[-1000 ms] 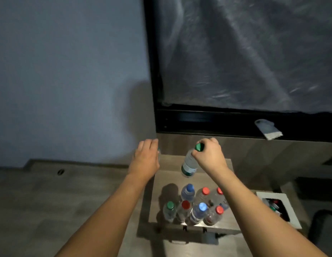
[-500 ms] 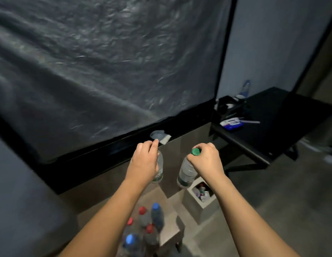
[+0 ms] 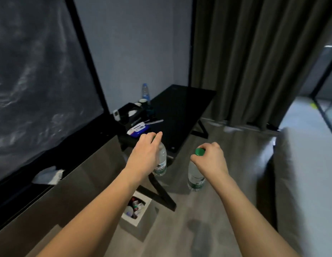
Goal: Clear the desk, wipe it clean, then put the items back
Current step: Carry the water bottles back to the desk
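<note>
Two bottles carried toward the black table (image 3: 182, 106)

Each hand, left (image 3: 144, 154) and right (image 3: 211, 158), has its grip closed round a bottle's top, left bottle (image 3: 161, 164) and right bottle (image 3: 195, 175) hanging upright, probably for return.

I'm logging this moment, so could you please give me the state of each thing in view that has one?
Left hand: grips left bottle by its top.
Right hand: grips right bottle by its cap.
Left bottle: carried upright, off the desk.
Right bottle: carried upright, green cap on.
Desk: holds a far bottle, box and small items.
Bin: open, holds rubbish.
Curtain: drawn.
</note>
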The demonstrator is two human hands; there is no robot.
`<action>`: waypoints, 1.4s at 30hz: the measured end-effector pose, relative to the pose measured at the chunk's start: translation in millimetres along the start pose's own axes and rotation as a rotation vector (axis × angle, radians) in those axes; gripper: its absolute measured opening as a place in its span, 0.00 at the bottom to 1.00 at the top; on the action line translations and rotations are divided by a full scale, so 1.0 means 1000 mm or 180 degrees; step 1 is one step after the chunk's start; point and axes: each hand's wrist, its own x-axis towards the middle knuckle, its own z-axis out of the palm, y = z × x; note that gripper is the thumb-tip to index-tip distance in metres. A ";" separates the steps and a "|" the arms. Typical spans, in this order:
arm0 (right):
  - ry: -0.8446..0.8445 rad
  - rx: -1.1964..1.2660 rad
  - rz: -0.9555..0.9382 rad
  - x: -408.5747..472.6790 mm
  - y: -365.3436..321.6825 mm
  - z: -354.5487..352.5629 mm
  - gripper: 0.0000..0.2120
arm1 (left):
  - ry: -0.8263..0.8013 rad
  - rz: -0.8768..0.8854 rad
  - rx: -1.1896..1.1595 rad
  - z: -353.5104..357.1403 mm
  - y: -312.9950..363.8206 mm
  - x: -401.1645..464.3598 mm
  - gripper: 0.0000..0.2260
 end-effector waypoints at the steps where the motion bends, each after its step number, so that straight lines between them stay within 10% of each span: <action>1: 0.0030 -0.0018 0.0040 0.009 0.013 -0.011 0.14 | -0.0014 0.0076 -0.0070 0.008 0.015 0.019 0.25; 20: 0.0789 -0.0435 0.0694 0.327 0.181 -0.139 0.10 | -0.0052 0.1254 -0.1053 0.200 0.196 0.396 0.20; 42: 0.0547 -0.0356 0.0576 0.741 0.314 -0.224 0.09 | -0.0272 0.0740 -0.1220 0.369 0.300 0.764 0.19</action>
